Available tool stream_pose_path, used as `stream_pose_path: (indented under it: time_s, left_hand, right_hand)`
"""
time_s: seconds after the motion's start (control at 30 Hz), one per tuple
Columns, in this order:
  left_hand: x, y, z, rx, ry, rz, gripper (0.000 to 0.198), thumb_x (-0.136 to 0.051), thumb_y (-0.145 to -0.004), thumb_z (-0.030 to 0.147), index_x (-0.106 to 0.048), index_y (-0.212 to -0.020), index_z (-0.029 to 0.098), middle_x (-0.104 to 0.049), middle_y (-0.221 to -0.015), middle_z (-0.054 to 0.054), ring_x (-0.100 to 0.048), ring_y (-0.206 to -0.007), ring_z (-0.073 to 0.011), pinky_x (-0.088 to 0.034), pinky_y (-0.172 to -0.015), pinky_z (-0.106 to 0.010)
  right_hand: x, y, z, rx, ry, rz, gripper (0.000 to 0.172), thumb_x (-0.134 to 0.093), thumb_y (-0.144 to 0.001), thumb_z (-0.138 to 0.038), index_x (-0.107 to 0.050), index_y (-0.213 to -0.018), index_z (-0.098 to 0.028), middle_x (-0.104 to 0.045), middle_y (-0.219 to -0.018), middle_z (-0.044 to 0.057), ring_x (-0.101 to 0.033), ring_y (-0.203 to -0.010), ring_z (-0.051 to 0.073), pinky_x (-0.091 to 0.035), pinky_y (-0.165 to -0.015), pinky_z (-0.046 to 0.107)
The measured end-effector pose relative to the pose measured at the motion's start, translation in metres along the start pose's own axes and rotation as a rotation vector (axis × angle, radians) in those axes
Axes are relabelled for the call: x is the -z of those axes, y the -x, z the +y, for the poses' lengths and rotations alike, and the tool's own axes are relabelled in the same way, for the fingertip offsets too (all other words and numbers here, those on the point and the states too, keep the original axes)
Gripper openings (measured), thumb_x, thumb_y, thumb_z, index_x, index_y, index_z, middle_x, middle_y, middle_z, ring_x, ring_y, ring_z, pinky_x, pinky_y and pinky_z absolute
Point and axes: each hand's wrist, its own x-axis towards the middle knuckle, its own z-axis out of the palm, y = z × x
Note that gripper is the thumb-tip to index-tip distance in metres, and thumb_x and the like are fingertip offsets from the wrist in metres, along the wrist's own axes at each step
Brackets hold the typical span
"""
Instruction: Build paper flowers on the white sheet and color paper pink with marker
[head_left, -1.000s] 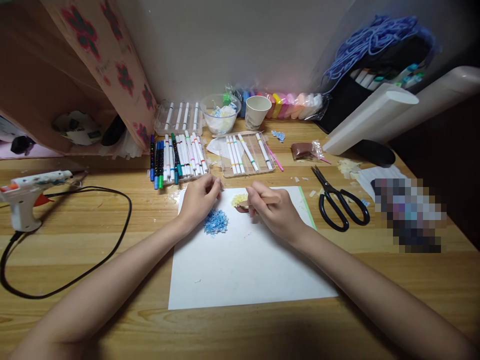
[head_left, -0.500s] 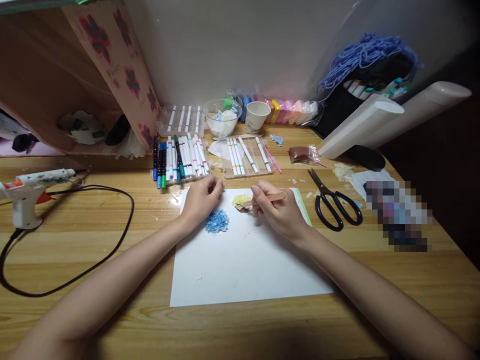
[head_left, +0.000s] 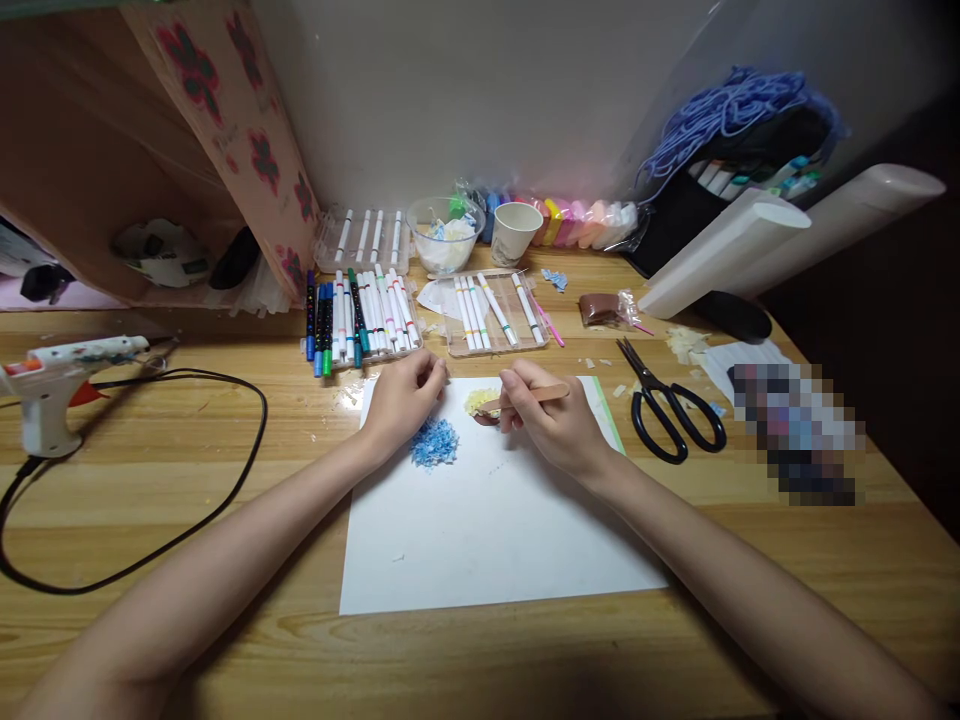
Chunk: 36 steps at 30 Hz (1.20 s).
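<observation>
My right hand (head_left: 559, 420) pinches a flat wooden craft stick (head_left: 551, 394) whose tip touches a small pile of pale yellow shreds (head_left: 482, 401). A brown patch (head_left: 487, 420) shows just beneath those shreds; the fingers partly hide it. On the upper left of the white paper (head_left: 480, 540) rests my left hand (head_left: 407, 395), its fingers curled in and nothing visible in them. Just below it lies a pile of blue and white shreds (head_left: 434, 443), close to the wrist.
Black-handled scissors (head_left: 667, 405) lie right of the paper. Markers (head_left: 375, 315), a clear bowl (head_left: 445, 240) and a paper cup (head_left: 516, 232) line the back. A glue gun (head_left: 60, 390) and its looped cord are at left. White tubes (head_left: 727, 255) lean at right.
The craft stick and my right hand have shifted very slightly to the left over the yellow shreds. My left hand stays where it was.
</observation>
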Motion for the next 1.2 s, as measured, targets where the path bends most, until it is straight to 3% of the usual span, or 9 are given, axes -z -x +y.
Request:
stream_pose_path:
  time_s: [1.0, 1.2]
  left_hand:
    - [-0.0003, 0.0001, -0.0011, -0.018, -0.008, -0.013, 0.032, -0.044, -0.091, 0.033, -0.054, -0.064, 0.018, -0.063, -0.065, -0.001, -0.056, -0.064, -0.0151, -0.039, -0.064, -0.027]
    - [-0.0004, 0.0008, -0.0012, -0.028, -0.002, -0.017, 0.034, -0.043, -0.091, 0.033, -0.053, -0.062, 0.018, -0.061, -0.063, 0.000, -0.054, -0.061, -0.0144, -0.038, -0.063, -0.027]
  right_hand:
    - [-0.0024, -0.0031, 0.0027, 0.011, 0.024, 0.023, 0.043, -0.037, -0.095, -0.047, -0.049, -0.064, -0.021, -0.054, -0.045, -0.003, -0.058, -0.048, 0.012, -0.041, -0.051, 0.022]
    - [-0.0072, -0.0079, -0.0006, 0.126, 0.159, 0.005, 0.048, -0.041, -0.094, -0.047, -0.041, -0.054, -0.020, -0.055, -0.047, -0.002, -0.057, -0.048, 0.011, -0.036, -0.051, 0.022]
